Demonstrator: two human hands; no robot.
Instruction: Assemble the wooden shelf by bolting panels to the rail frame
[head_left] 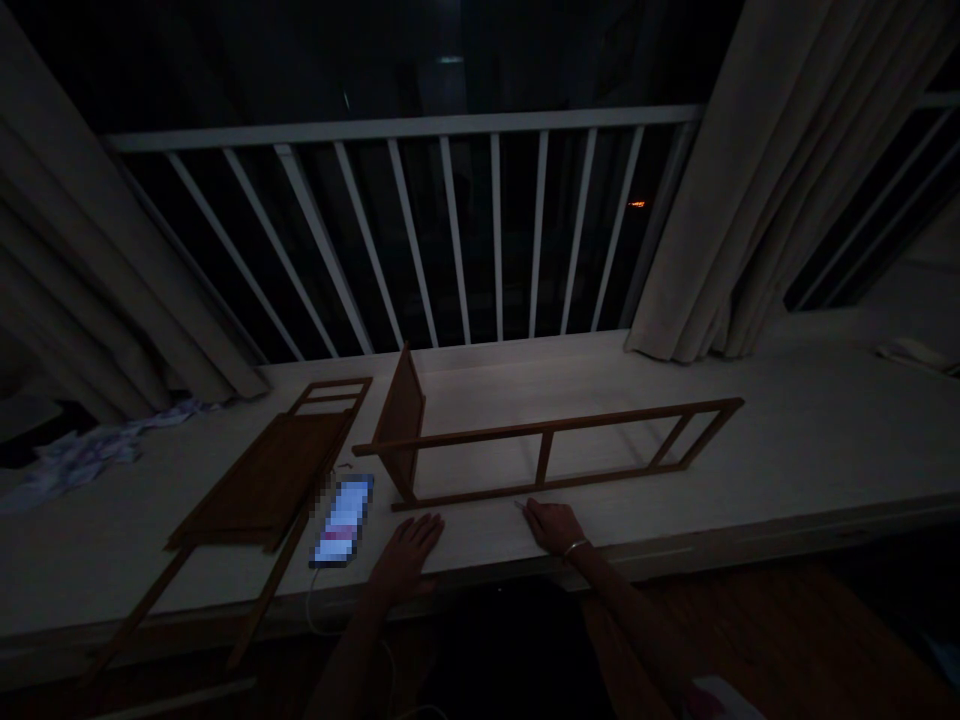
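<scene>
Wooden frame (547, 455) lies by left hand (409, 550) and right hand (553, 525), seemingly open.

No legible text or labels

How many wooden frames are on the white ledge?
2: a flat frame at left beside the phone, a long frame at centre, near the right hand. Darkness may hide more.
</scene>
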